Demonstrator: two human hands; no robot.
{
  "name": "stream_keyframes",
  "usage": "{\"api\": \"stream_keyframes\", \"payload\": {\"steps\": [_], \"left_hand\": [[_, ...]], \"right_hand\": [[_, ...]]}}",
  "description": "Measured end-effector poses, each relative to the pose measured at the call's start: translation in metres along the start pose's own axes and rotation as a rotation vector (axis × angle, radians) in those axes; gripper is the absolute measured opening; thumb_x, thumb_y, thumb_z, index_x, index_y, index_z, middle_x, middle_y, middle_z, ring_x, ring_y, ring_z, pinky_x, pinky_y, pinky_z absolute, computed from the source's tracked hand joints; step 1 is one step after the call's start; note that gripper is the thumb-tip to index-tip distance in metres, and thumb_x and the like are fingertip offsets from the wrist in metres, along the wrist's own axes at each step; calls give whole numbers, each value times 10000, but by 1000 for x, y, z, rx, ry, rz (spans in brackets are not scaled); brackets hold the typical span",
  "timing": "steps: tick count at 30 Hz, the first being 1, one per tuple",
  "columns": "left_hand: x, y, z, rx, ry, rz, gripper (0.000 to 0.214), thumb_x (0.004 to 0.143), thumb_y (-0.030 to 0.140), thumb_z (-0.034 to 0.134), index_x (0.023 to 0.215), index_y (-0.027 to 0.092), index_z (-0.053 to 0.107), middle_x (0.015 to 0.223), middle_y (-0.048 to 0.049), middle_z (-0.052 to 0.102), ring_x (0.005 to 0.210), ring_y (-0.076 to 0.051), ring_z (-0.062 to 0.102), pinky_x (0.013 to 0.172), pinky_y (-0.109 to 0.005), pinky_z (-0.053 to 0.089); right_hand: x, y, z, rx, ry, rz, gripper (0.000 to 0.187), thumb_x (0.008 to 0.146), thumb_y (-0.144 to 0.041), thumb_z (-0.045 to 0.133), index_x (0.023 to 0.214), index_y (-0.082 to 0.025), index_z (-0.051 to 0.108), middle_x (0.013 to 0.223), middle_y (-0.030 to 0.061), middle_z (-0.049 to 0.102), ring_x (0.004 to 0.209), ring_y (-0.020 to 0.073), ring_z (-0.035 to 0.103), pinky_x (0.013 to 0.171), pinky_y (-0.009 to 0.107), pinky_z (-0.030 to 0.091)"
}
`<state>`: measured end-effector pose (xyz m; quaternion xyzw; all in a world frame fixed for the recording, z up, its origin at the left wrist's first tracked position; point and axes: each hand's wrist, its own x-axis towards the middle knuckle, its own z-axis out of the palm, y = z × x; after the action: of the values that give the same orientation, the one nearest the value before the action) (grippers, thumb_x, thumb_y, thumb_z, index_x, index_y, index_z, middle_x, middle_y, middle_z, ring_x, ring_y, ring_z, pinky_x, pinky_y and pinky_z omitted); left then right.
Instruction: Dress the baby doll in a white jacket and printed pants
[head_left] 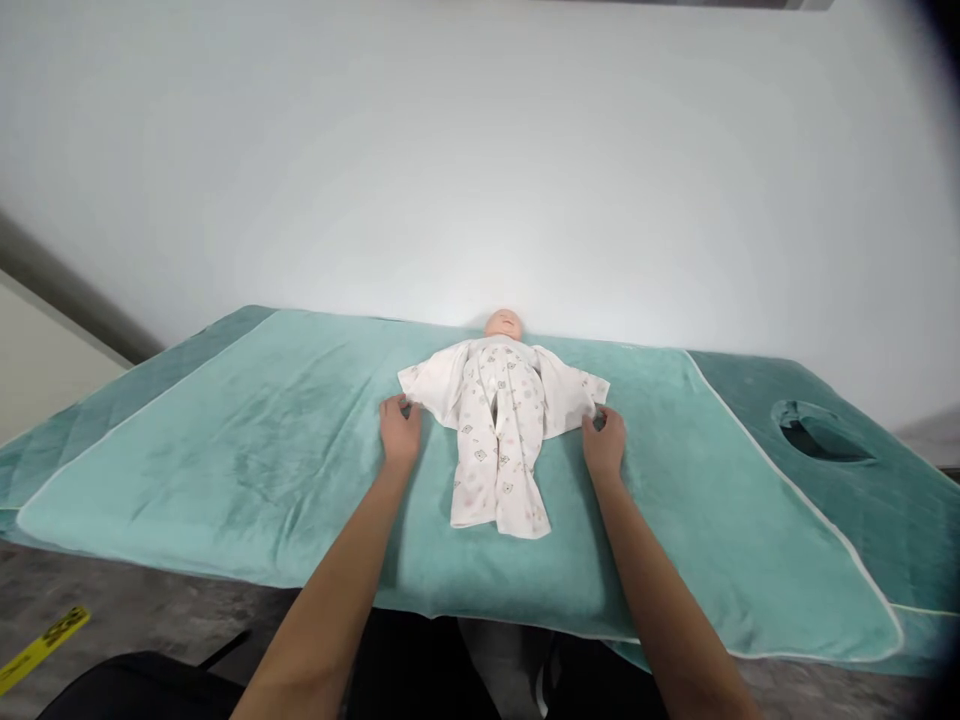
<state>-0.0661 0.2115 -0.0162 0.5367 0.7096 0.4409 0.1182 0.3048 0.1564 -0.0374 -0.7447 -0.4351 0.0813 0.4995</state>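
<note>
A baby doll (504,323) lies on its back with its head toward the wall; its body is hidden under white printed baby clothes. A baby top (441,380) has its sleeves spread out to both sides. Over the middle lie two long printed trouser legs (480,480), pointing toward me; I cannot tell whether they are joined to the top. My left hand (401,428) is closed in a pinch at the lower edge of the left sleeve. Mirroring it, my right hand (604,440) pinches the lower edge of the right sleeve.
A light green plush cover (300,420) with white piping lies over the padded bed. At the right end is a face hole (821,435). A white wall (480,170) stands directly behind. On the floor at lower left is a yellow tape strip (45,645).
</note>
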Motion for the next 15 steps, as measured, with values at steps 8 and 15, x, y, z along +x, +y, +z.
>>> {"api": "stream_keyframes", "payload": {"steps": [8,15], "left_hand": [[34,-9,16,61,-116,-156,354,869,454,607,1109,202,670,1069,-101,728,987,-278,660,850,-372,476],[38,-13,16,45,-87,-154,304,903,429,551,1092,225,672,1030,-74,741,966,-263,666,832,-351,468]], "right_hand": [[29,-6,-1,130,-192,206,406,676,-483,722,937,-174,686,899,86,719,854,254,638,782,353,464],[45,-97,3,810,-427,158,285,702,-438,745,868,-229,646,932,27,721,929,242,666,793,349,540]]}}
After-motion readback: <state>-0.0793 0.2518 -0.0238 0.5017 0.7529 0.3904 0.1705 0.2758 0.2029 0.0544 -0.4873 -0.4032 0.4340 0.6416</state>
